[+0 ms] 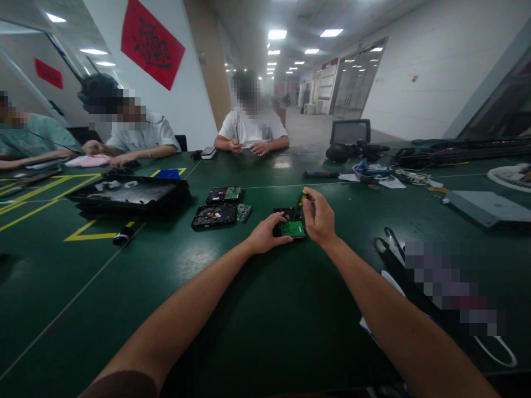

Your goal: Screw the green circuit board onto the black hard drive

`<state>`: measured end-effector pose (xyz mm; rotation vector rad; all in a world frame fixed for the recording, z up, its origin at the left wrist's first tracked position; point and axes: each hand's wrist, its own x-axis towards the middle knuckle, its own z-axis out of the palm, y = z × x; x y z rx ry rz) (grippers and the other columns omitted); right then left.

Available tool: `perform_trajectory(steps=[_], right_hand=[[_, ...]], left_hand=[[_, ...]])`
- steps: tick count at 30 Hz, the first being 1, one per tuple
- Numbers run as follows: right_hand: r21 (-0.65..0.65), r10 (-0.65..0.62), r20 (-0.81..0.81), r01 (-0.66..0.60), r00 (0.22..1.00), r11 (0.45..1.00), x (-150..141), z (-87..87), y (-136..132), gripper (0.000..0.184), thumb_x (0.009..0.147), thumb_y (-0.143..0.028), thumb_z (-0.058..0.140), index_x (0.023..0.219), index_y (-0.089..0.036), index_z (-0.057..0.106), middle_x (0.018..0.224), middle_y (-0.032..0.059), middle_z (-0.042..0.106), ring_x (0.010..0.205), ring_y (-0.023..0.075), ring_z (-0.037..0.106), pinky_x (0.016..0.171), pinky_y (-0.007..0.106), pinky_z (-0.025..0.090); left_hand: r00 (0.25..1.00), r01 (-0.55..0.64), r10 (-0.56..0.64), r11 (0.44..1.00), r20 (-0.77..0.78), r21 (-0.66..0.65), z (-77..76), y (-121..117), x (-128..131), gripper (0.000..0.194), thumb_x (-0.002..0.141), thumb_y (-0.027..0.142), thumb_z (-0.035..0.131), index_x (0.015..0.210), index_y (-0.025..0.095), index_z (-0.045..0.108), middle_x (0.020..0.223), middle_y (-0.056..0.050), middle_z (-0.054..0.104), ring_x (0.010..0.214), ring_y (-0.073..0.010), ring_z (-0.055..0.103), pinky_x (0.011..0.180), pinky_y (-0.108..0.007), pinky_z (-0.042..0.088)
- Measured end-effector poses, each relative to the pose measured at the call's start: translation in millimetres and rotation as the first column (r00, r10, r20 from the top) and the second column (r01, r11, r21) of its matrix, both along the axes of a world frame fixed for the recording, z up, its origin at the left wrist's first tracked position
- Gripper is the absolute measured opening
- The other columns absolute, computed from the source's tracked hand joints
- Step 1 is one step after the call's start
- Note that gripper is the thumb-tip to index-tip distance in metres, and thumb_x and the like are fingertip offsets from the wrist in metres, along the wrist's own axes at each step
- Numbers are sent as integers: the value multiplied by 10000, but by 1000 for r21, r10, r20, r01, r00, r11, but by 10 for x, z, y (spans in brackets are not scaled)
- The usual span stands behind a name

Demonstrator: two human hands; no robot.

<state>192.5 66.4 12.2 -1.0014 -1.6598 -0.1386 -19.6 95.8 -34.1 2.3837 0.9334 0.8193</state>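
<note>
On the green table, a hard drive (293,229) lies with its green circuit board facing up. My left hand (265,233) is closed around its left side, thumb along the near edge and fingers over the far part. A screwdriver (302,198) with a yellow and black handle is pinched in my right hand (320,216). Its shaft points down toward the drive, but I cannot make out where the tip rests. To the left lie a second hard drive (214,216), a loose circuit board (244,213) touching or close beside it, and another drive (224,194) behind.
Black trays (136,190) are stacked at the left, near a small black cylinder (123,236). A dark pen-like tool (320,174), cables (369,168) and a grey metal box (492,207) lie to the right. A person (252,130) sits opposite; others sit at the left.
</note>
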Motion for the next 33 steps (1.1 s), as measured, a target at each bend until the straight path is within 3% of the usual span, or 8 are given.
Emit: perform_trajectory(steps=[5,12,15,19,26,30,33], right_hand=[[-1,0,-64,0,998,1000,-35,73,-5,270,1029,-355,442,1234,-264,590,1189,82,703,1088,242,662,936,429,542],[-100,34,-166,-51,986,994,-120,228,-91,273,958,-438,582,1150,-261,660,1034,63,679,851,198,658,780,370,566],[-199,99,-292,-161,951,967,-134,239,-77,291,935,-487,602,1095,-253,668,1022,45,673,705,149,643,632,303,553],[-303,180,-497,-364,849,881,-135,227,-40,335,867,-523,683,1033,-238,623,961,20,681,509,98,601,423,238,449],[-314,227,-616,-499,755,808,-96,224,6,403,904,-590,596,1001,-206,671,716,-8,641,460,101,580,401,229,441],[-330,214,-601,-483,770,811,-59,231,9,437,906,-602,584,1093,-224,697,623,-32,597,444,97,534,373,212,380],[-340,195,-581,-454,790,824,-54,241,-8,384,891,-579,624,991,-215,696,573,-40,573,421,91,496,363,209,345]], left_hand=[[1000,-1,1,1000,-4,5,-5,4,-1,631,754,540,785,1270,247,574,1508,-115,496,1420,-306,455,1177,-485,384],[1000,2,-2,1000,1,1,-1,-1,5,624,746,523,799,1263,249,582,1507,-115,498,1422,-317,452,1177,-497,382],[1000,0,0,1000,2,-8,8,-5,5,615,746,516,800,1258,250,586,1509,-115,496,1420,-317,454,1175,-495,383],[1000,2,-2,1000,5,-10,12,-7,3,628,745,519,800,1266,244,582,1502,-120,502,1417,-312,458,1171,-487,388],[1000,3,-3,1000,10,-1,15,-15,4,620,752,524,792,1259,234,584,1494,-120,508,1411,-304,466,1165,-470,396],[1000,8,-8,1000,1,-8,25,-18,-5,621,756,527,787,1263,235,580,1510,-121,491,1418,-303,457,1175,-471,384],[1000,6,-6,1000,-5,-16,28,-19,-6,623,757,535,784,1265,237,579,1513,-124,487,1417,-306,458,1175,-479,384]])
